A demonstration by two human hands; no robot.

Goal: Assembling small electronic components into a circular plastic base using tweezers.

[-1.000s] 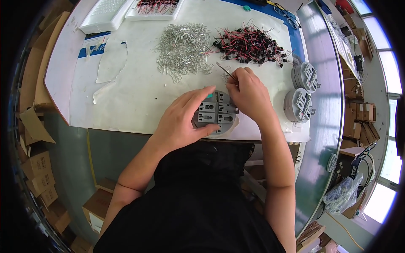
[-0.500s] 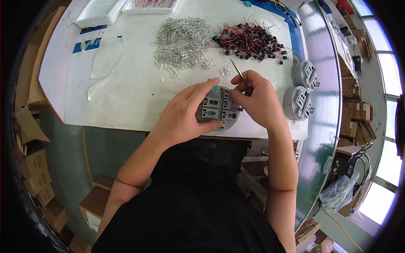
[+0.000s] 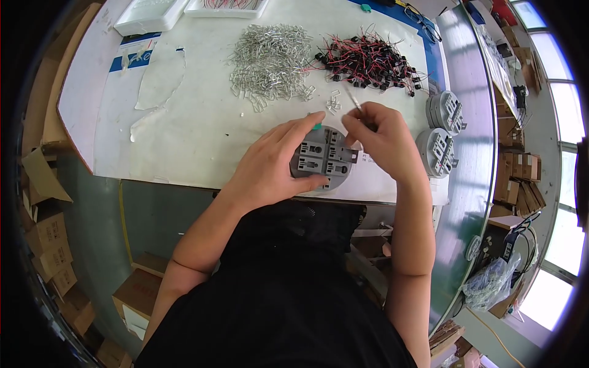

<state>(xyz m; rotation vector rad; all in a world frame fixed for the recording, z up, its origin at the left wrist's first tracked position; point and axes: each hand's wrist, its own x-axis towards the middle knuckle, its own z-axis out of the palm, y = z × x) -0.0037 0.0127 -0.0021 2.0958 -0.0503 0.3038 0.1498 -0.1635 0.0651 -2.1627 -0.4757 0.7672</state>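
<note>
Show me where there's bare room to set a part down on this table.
Widest: the white tabletop between torn patch and left hand, bare but for specks. A smaller patch lies between the right hand, wired black parts and grey round units at right. Crowded: farther back, with those parts and metal clips.

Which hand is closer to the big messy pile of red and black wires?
The right hand. It is below the wire pile in the picture, holding a thin tool. The left hand is farther away, lower and to the left, holding the round gray part.
</note>
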